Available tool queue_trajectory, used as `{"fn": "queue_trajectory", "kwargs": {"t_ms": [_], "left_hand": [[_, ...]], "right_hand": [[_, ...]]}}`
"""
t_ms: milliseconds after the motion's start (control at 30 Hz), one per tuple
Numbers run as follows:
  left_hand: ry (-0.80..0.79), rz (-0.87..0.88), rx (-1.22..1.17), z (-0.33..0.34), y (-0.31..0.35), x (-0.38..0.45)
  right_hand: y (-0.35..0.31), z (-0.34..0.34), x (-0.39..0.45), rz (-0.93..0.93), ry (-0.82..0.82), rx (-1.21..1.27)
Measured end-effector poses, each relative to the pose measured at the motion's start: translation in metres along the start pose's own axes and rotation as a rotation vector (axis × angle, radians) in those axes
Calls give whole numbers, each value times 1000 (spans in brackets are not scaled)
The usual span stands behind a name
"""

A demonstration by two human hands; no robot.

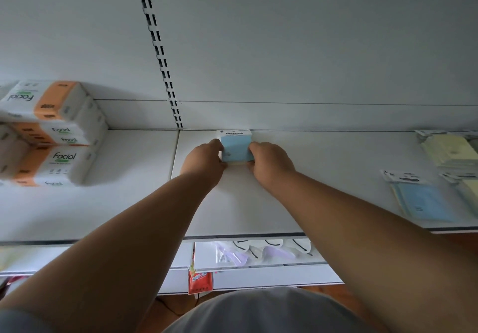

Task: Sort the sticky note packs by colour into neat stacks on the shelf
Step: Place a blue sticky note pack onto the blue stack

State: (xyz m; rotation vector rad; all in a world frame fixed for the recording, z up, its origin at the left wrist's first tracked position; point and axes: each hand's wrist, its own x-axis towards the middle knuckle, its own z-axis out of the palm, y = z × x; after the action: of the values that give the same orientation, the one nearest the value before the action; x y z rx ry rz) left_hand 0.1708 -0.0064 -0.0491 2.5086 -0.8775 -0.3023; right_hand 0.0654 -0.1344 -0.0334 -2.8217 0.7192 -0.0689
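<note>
Shelf (258, 203): blue stack (236, 149) upright, header toward back wall.

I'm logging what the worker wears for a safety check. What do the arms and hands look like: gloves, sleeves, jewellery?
Both hands, left and right, are bare, with no gloves. The forearms are uncovered to the bottom of the frame, with no sleeve, watch or bracelet visible. No rings show on the parts of the fingers in view.

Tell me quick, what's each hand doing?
Left hand: grips the blue sticky note stack by its left side.
Right hand: grips the same stack's right side.
</note>
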Motion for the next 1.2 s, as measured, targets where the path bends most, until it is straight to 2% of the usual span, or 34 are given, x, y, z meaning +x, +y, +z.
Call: {"fn": "queue_trajectory", "kwargs": {"t_ms": [100,233,433,700,833,900,967,1033,1100,1200], "left_hand": [[80,-7,42,1,2,-13],[210,28,-8,8,14,-46],[90,253,-49,37,68,-74],[-71,368,-133,105,185,-79],[-124,331,-172,135,242,-80],[-156,291,-198,149,269,-80],[-158,198,-232,160,290,-79],[-152,103,-213,171,305,-78],[-149,36,-188,179,316,-79],[-141,-78,-197,180,317,-80]], "right_hand": [[3,-4,-9,24,7,70],[17,-10,-29,14,99,158],[69,-32,-72,36,206,205],[189,-67,-132,146,237,149],[254,-86,-152,226,185,129],[279,-91,-157,283,134,38],[295,-92,-162,344,44,-103],[302,-87,-165,380,-7,-130],[303,-81,-165,386,-9,8],[297,-76,-158,441,45,343]]}}
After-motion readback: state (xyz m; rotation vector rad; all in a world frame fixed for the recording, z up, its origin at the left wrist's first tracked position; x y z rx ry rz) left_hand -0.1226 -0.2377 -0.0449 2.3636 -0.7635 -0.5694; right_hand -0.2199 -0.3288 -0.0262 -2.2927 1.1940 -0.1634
